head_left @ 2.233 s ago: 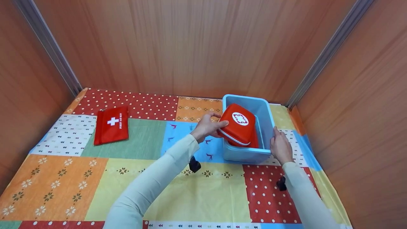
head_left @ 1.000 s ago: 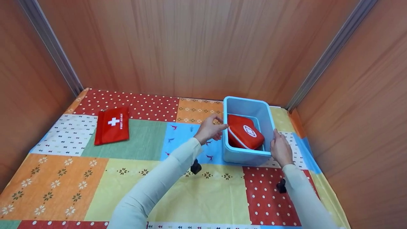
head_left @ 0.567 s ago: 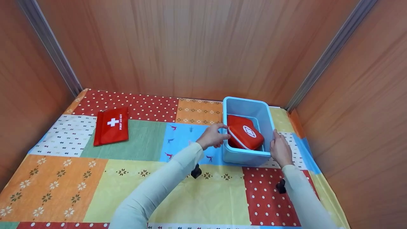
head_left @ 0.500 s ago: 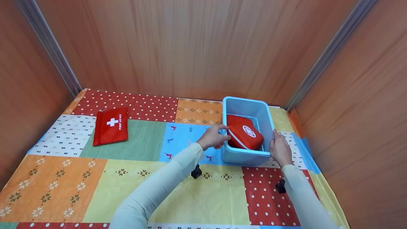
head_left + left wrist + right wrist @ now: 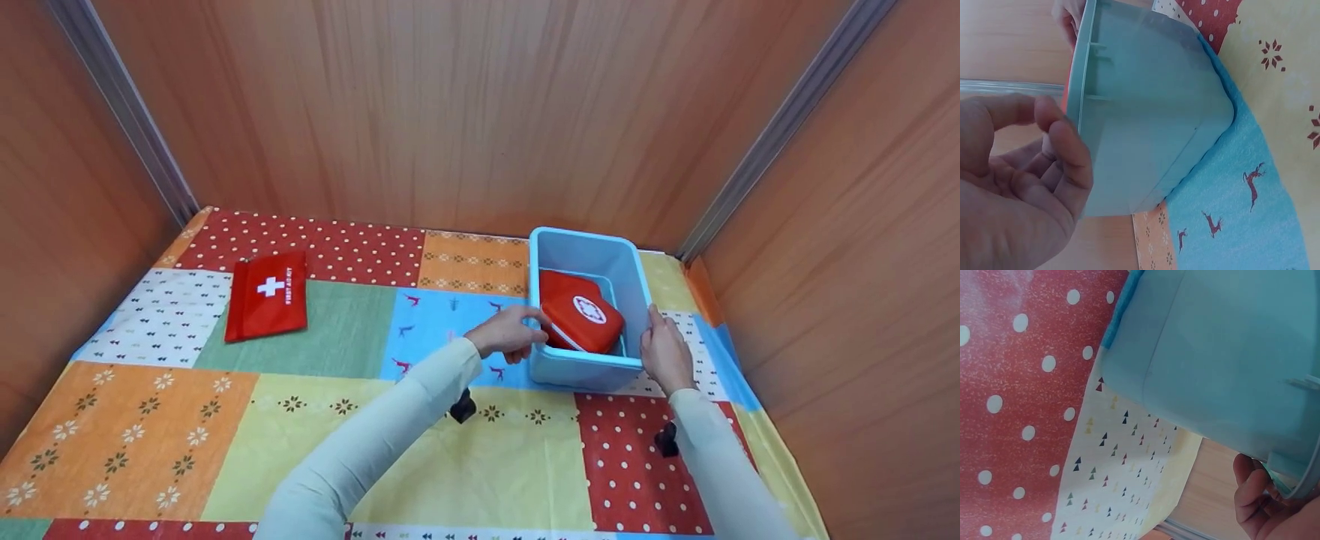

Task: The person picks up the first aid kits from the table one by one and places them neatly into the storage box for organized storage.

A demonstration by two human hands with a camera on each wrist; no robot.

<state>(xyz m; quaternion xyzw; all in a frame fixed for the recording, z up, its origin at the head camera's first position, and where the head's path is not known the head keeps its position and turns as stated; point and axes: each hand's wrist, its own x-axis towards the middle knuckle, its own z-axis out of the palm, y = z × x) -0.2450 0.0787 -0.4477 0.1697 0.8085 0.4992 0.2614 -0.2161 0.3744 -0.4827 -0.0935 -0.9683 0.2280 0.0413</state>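
A red zip case [image 5: 571, 322] with a round white emblem and a white zip lies tilted in the light blue bin [image 5: 585, 361]. A flatter red surface [image 5: 566, 282] shows behind it. My left hand [image 5: 511, 334] is at the bin's near left rim, bent fingers over the edge and overlapping the case's corner. In the left wrist view, its thumb and bent fingers come close together by the rim; I cannot tell if they hold anything. My right hand [image 5: 667, 352] grips the right rim, fingers curled up under it in the right wrist view.
A flat red first aid pouch [image 5: 268, 296] with a white cross lies on the patchwork tablecloth [image 5: 420, 465] at the left. Wood-patterned panels [image 5: 360, 112] stand at the back and both sides, with grey metal strips at the corners.
The left hand lowered the red case into the bin and let it go. Then it slid along the left rim toward the near corner. The right hand stayed on the rim.
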